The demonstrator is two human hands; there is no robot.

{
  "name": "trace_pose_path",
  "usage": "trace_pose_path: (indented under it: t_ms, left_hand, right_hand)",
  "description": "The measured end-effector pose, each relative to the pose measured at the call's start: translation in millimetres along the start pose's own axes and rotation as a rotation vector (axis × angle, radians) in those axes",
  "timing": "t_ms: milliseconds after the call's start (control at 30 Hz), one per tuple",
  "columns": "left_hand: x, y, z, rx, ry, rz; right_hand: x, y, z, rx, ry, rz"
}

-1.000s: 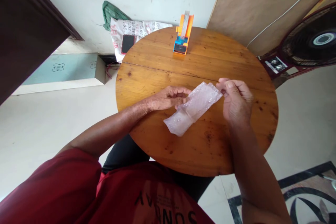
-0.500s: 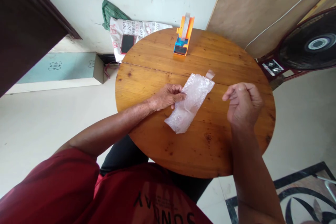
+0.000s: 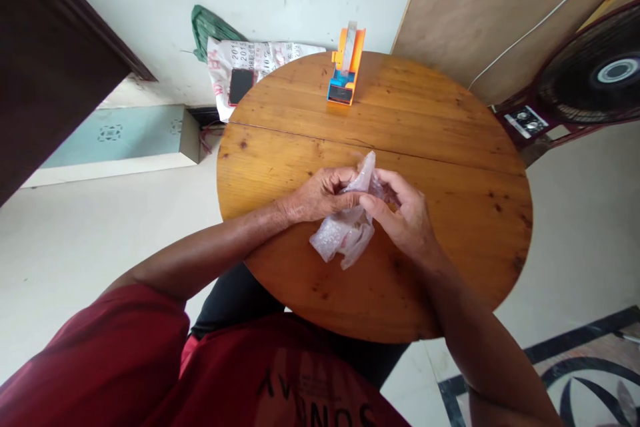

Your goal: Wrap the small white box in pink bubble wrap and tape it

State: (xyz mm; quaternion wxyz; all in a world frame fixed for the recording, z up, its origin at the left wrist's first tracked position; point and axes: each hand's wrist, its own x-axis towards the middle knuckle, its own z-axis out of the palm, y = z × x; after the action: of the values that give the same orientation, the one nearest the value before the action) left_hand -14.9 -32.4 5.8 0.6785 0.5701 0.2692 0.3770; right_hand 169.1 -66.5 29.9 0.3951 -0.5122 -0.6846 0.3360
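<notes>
A piece of clear bubble wrap point(image 3: 345, 230), crumpled and partly folded, is held just over the round wooden table. My left hand point(image 3: 325, 195) grips its left side, thumb on top and fingers curled round it. From the right, my right hand point(image 3: 404, 212) pinches the upper part, its thumb close to the left thumb. A corner of the wrap sticks up between the two hands. Something pale with a touch of pink shows through the plastic, but I cannot tell what it is.
An orange and blue tape dispenser point(image 3: 345, 70) stands at the far side of the table point(image 3: 450, 140). Beyond the table's left edge, a phone point(image 3: 241, 87) lies on a printed white sack point(image 3: 220, 60). A large fan point(image 3: 595, 73) is at the right, by a brown board.
My right hand has come in from the right and taken hold of the bubble wrap. The wrap, flat and long before, is now bunched up between both hands.
</notes>
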Motion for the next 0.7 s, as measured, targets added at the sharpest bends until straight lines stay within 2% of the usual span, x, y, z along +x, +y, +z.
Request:
trace_pose_path:
  t_ms: [100, 267, 433, 567, 633, 700]
  left_hand:
    - [0, 1, -1.3, -0.074, -0.008, -0.060]
    - [7, -7, -11.5, -0.248, 0.215, -0.094]
    - [12, -12, -17.1, -0.309, 0.262, -0.146]
    - [13, -12, -22.3, -0.189, 0.386, -0.054]
    - [12, -9, -24.5, -0.054, 0.461, 0.070]
    - [8, -6, -24.1, 0.089, 0.466, 0.188]
  right_hand:
    - [1, 2, -3, 0.012, 0.111, 0.019]
    - [10, 22, -16, 0.200, 0.290, 0.076]
    - [22, 43, -16, 0.383, 0.308, 0.173]
    - [27, 50, -18, 0.448, 0.347, 0.207]
    - [31, 55, -21, 0.457, 0.401, 0.217]
    - [35, 63, -25, 0.445, 0.459, 0.225]
